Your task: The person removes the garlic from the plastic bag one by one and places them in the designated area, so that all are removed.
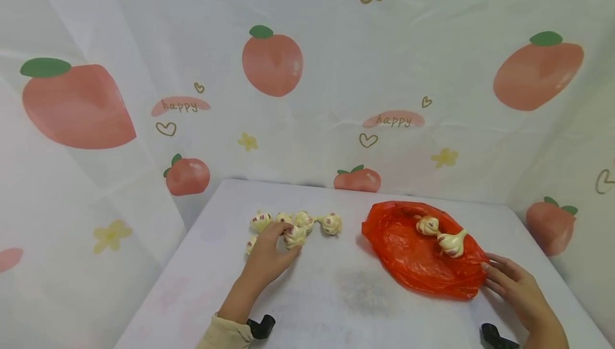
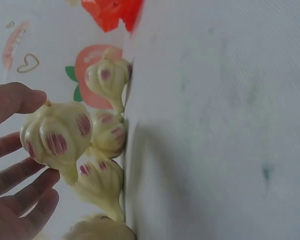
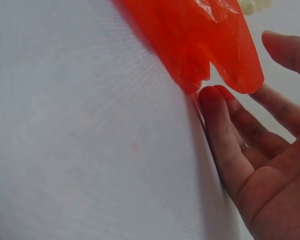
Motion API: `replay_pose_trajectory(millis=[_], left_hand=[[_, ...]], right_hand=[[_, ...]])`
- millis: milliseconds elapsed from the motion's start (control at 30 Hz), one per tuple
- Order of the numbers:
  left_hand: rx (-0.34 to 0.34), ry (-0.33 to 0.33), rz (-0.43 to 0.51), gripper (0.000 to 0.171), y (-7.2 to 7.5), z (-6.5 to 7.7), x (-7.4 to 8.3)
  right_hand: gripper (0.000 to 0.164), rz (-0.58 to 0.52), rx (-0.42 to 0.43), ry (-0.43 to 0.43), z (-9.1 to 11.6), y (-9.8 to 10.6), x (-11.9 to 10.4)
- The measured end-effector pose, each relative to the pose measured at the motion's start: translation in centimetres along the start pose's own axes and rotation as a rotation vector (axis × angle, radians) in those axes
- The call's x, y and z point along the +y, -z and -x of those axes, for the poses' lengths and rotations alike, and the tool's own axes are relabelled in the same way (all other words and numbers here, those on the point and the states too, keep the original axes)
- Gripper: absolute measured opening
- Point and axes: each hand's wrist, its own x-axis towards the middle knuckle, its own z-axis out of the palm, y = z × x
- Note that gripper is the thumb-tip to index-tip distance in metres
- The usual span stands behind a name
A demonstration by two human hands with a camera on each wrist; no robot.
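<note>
My left hand (image 1: 269,258) grips a garlic bulb (image 1: 294,237) between thumb and fingers. In the left wrist view this pale bulb (image 2: 57,135) shows purple streaks and its stem points downward. Several more garlic bulbs (image 1: 331,224) lie close behind and beside that hand. At the right, a red plastic bag (image 1: 399,263) lies spread with its mouth open; two garlic bulbs (image 1: 451,244) rest on it. My right hand (image 1: 521,287) is at the bag's right edge. In the right wrist view its relaxed fingers (image 3: 220,120) reach the red plastic, the thumb apart from it.
The white table (image 1: 326,306) ends at the back against a hanging cloth (image 1: 317,135) printed with peaches. Black wrist-worn pieces (image 1: 261,327) show near both wrists. A greyish smudge marks the table's middle.
</note>
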Motion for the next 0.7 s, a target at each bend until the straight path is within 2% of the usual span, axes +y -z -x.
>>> replay_pose_trajectory(millis=[233,700], left_hand=[[0.009,-0.030,-0.066,0.047,-0.1,0.6,-1.0],[-0.029,0.003,-0.065,0.047,-0.3,1.2,-1.6]], right_hand=[[0.101,0.002,0.000,-0.003,0.0,0.1,0.0],[0.099,-0.027,-0.001,0.002,-0.2,0.0,0.3]])
